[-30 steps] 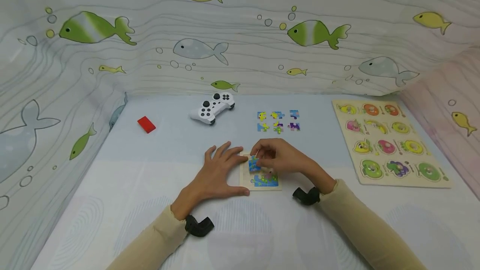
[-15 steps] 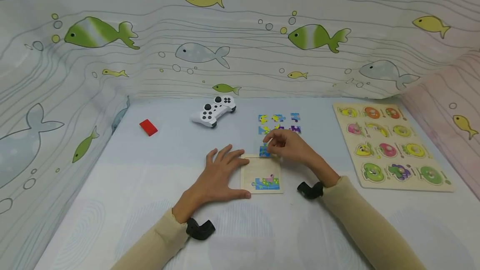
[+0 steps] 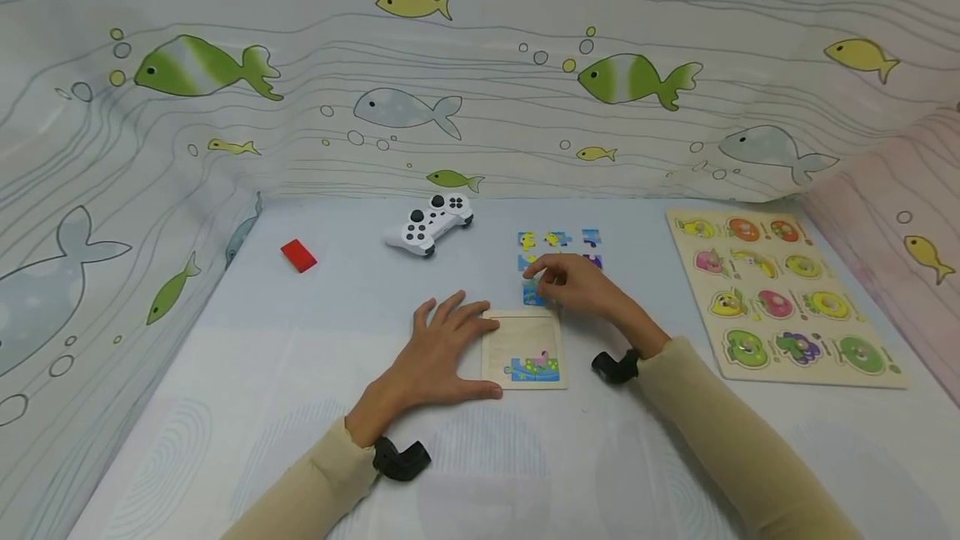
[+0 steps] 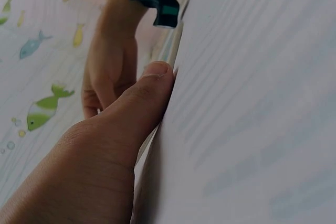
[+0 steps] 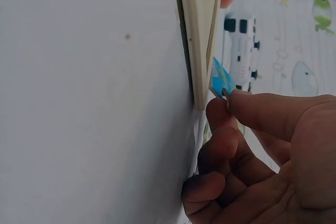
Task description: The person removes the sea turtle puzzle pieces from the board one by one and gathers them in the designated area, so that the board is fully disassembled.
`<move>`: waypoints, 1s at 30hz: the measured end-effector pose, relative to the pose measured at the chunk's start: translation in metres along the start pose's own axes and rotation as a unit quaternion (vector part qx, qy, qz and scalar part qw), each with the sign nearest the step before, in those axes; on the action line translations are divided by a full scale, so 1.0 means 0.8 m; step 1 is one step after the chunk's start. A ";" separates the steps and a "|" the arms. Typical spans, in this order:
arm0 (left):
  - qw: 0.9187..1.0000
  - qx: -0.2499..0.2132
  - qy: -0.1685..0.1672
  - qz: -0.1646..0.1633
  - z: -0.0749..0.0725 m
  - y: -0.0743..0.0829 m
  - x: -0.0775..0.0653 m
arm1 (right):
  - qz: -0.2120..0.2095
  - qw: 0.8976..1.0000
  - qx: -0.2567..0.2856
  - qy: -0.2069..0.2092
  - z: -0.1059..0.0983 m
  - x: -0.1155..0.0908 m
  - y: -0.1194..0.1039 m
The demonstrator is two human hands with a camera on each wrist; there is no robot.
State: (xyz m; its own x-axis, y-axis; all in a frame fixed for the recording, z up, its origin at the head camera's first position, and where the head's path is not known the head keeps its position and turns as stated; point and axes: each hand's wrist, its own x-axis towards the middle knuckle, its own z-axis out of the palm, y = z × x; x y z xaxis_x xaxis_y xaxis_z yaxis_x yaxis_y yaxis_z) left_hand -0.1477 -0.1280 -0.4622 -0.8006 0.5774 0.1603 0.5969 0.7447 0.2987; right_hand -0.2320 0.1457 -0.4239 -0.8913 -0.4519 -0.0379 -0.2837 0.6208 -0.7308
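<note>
My left hand (image 3: 435,357) rests with fingers spread along the left side of a small square wooden puzzle tray (image 3: 517,332). Its thumb touches the lower left corner and its index finger the upper left. A few joined puzzle pieces, blue with a pink and green print, lie in the tray's lower right (image 3: 534,368). Just beyond the tray's far edge, my right hand (image 3: 573,286) pinches a blue puzzle piece (image 3: 533,294) between thumb and index finger. The right wrist view shows this piece (image 5: 220,77) tilted, close by the tray's rim (image 5: 197,40).
Behind the right hand, several loose puzzle pieces (image 3: 555,238) lie in rows, partly hidden by it. A white game controller (image 3: 435,226) sits at the back, with a red block (image 3: 298,256) to its left. On the right lies a wooden fruit puzzle board (image 3: 787,298).
My right hand has carried the blue piece from over the tray away to beyond its far edge, towards the loose pieces. The left hand has stayed at the tray's side.
</note>
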 end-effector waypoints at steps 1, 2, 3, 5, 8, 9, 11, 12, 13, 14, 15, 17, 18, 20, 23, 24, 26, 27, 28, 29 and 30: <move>1.000 0.000 -0.001 -0.001 0.000 0.000 0.000 | -0.001 1.000 -0.001 -0.003 0.000 0.001 0.000; 1.000 0.001 -0.001 -0.001 0.000 0.000 0.000 | 0.001 1.000 -0.001 -0.006 0.001 0.002 -0.001; 1.000 0.002 -0.001 -0.001 0.001 0.000 -0.001 | 0.001 1.000 -0.003 -0.008 0.002 0.003 0.000; 1.000 0.004 -0.003 -0.002 0.001 -0.001 -0.001 | 0.001 1.000 -0.009 -0.012 0.003 0.005 0.001; 1.000 0.008 -0.005 -0.004 0.001 0.000 -0.001 | -0.002 1.000 -0.020 -0.018 0.003 0.006 0.002; 1.000 0.008 -0.006 -0.004 0.000 0.000 -0.001 | -0.007 0.999 -0.024 -0.019 0.003 0.006 0.003; 1.000 0.007 -0.007 -0.005 -0.002 0.000 -0.001 | -0.016 0.999 -0.029 -0.025 0.002 0.006 0.002; 1.000 0.005 -0.006 -0.004 -0.002 0.001 -0.001 | -0.021 0.999 -0.031 -0.028 0.002 0.006 0.002; 1.000 0.003 -0.006 -0.003 -0.003 0.001 -0.001 | -0.025 0.999 -0.034 -0.030 0.002 0.006 0.002; 1.000 0.003 -0.004 -0.001 -0.003 0.001 -0.002 | -0.034 0.998 -0.040 -0.032 0.001 0.006 0.001; 1.000 0.002 -0.001 0.002 -0.003 0.000 -0.001 | -0.040 0.997 -0.048 -0.034 0.001 0.006 0.000; 1.000 0.003 0.003 0.006 -0.002 0.000 -0.002 | -0.051 0.996 -0.060 -0.036 0.002 0.006 0.000; 1.000 0.004 0.005 0.009 -0.002 0.000 -0.002 | -0.057 0.995 -0.067 -0.036 0.002 0.006 -0.001; 1.000 0.006 0.009 0.012 -0.001 0.000 -0.002 | -0.068 0.994 -0.081 -0.035 0.002 0.005 -0.002; 1.000 0.007 0.006 0.009 -0.001 -0.001 -0.002 | -0.075 0.992 -0.098 -0.032 0.003 0.006 -0.002; 1.000 0.007 0.004 0.007 -0.001 -0.001 -0.002 | -0.074 0.991 -0.103 -0.032 0.003 0.006 -0.002; 1.000 0.006 0.000 0.003 -0.001 -0.001 -0.001 | -0.074 0.990 -0.113 -0.032 0.003 0.007 -0.003; 1.000 0.007 -0.001 0.001 -0.001 -0.001 -0.001 | -0.072 0.990 -0.114 -0.033 0.003 0.007 -0.004; 1.000 0.006 -0.003 -0.001 -0.001 -0.001 -0.001 | -0.068 0.990 -0.114 -0.034 0.004 0.007 -0.004; 1.000 0.007 -0.003 -0.002 -0.001 -0.001 -0.001 | -0.066 0.991 -0.113 -0.037 0.004 0.007 -0.005; 1.000 0.007 -0.002 -0.002 -0.001 -0.001 -0.001 | -0.064 0.991 -0.111 -0.038 0.004 0.008 -0.005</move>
State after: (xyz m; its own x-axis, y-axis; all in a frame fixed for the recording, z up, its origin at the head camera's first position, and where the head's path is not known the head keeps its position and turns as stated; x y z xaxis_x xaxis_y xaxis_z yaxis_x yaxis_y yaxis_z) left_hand -0.1473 -0.1294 -0.4620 -0.8022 0.5765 0.1553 0.5951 0.7512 0.2856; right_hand -0.2357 0.1384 -0.4236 -0.8157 -0.5783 -0.0115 -0.4719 0.6769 -0.5649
